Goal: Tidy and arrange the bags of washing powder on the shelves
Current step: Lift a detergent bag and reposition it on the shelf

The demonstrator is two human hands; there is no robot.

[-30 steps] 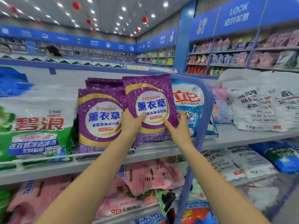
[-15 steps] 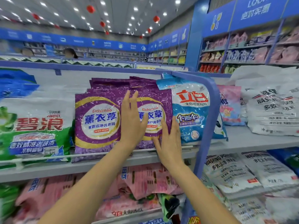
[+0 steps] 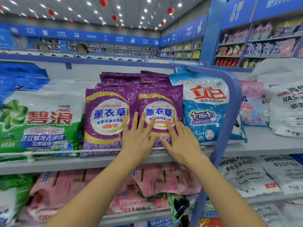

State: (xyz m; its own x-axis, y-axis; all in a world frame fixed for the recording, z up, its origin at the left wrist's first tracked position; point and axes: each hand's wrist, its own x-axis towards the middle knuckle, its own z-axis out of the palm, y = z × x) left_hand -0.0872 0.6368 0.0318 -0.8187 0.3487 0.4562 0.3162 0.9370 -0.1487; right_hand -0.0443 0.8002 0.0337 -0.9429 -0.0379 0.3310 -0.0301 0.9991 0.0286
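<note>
Both hands flat w/ fingers spread, left hand (image 3: 138,138) & right hand (image 3: 181,141) pressing the right purple bag (image 3: 159,102), upright on top shelf (image 3: 91,163) btwn left purple bag (image 3: 105,118) & blue bag (image 3: 205,105).

Shop interior: blue wall signage (image 3: 91,36), red lanterns (image 3: 170,10), recessed ceiling lights (image 3: 89,3), far shelving (image 3: 114,47).

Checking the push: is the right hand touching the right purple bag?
Touching. The head view shows the right hand with straight fingers flat on the right purple bag.
</note>
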